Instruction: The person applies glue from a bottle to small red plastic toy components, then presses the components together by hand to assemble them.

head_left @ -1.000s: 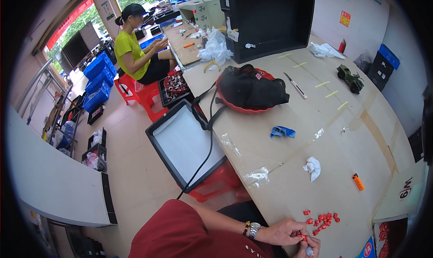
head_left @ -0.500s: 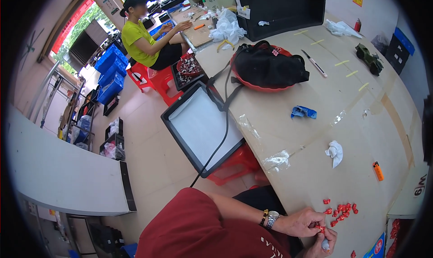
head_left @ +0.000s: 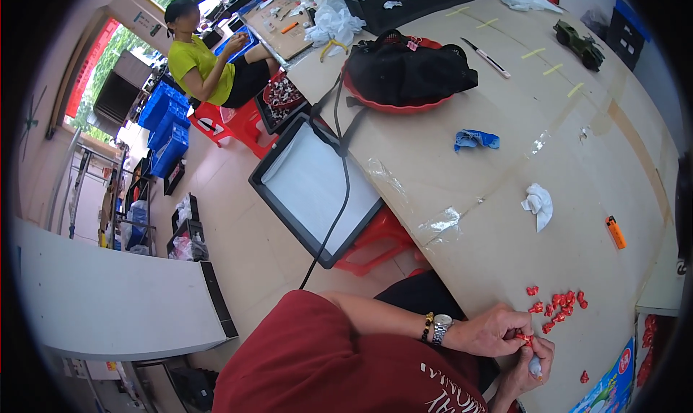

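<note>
Left hand (head_left: pixel 497 331) pinches a small, glossy red moulded piece (head_left: pixel 525 338) just beyond a pale grey, tube-like object (head_left: pixel 535 367), pointing bodyward, gripped by the right hand (head_left: pixel 518 379).

Table (head_left: pixel 498 261) was beige, marked with yellow strips (head_left: pixel 534 53). Small red pieces (head_left: pixel 556 300) lay loosely clustered near its close end. Farther up sat orange lighter (head_left: pixel 616 232), crumpled white tissue (head_left: pixel 538 206), blue scrap (head_left: pixel 476 139), red basin (head_left: pixel 393 109), slim knife (head_left: pixel 486 58), green toy truck (head_left: pixel 579 45).
</note>
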### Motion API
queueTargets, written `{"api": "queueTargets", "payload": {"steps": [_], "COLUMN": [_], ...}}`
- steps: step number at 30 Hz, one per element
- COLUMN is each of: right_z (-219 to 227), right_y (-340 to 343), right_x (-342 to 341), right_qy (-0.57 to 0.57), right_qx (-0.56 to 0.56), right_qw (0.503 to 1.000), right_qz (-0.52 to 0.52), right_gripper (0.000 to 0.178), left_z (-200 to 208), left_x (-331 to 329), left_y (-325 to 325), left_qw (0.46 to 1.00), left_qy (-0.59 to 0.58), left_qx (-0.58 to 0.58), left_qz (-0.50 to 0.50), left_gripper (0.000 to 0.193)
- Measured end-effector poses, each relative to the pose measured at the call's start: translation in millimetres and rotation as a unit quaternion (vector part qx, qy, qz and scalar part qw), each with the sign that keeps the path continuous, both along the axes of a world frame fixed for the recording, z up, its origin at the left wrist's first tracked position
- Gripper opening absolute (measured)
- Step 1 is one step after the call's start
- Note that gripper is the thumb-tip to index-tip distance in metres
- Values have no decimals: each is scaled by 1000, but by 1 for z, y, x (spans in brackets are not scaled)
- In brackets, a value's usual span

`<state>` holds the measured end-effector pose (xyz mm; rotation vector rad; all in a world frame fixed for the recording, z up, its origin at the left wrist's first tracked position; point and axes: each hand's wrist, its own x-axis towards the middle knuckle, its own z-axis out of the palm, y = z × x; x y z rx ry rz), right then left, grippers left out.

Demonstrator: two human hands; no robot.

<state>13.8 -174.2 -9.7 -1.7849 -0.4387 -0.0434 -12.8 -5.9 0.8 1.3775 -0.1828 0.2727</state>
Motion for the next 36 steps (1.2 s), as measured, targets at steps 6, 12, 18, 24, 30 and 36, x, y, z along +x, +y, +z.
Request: {"api": "queueTargets", "payload": {"steps": [6,12,18,24,30,36], "right_z": [6,3,3,5,16,12], "right_y": [7,2,8,9,7,7], "right_x": [-1,-4,-2,1,-2,-2], "right_qy": [-13,-2,-12,-25,-20,-37], "right_qx": [-5,-5,10,18,1,-27], "right_qw": [999,1000,1000,999,1000,999], "right_qz": [-29,-3,-14,-30,-20,-13], "right_gripper": [19,15,18,21,14,14], "left_z": [-4,-4,-4,-5,-4,-3], "left_x": [-2,-6,-4,0,-4,-5], "left_y": [-2,-2,-2,-2,-4,-3], "left_qw": [1000,1000,1000,1000,1000,1000], "left_qy": [6,17,16,24,8,1], "left_qx": [5,15,6,10,14,6], "left_qz": [1,-3,-3,-11,4,1], "left_gripper": [6,6,6,7,6,6]}}
